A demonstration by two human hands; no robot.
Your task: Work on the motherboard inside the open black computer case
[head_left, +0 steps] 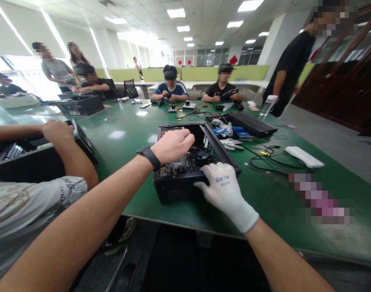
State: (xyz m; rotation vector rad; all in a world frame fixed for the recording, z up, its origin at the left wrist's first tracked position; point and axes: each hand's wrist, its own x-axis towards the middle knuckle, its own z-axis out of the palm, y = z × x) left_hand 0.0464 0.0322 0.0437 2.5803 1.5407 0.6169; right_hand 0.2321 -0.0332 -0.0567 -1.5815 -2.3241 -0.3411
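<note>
An open black computer case lies on the green table in front of me, with its motherboard and a round black fan showing inside. Bare and wearing a dark watch, my left hand is above the case's interior. Its fingers are curled together, and whatever they may hold is hidden. A white work glove with blue print covers my right hand, which grips the near right edge of the case. The glove's thumb rests against the near panel while the other fingers reach over the rim.
Behind the case are a tool box, loose gloves and black cables. A white pouch lies to the right. At left, a co-worker's arm reaches over another case. More people sit across the green table.
</note>
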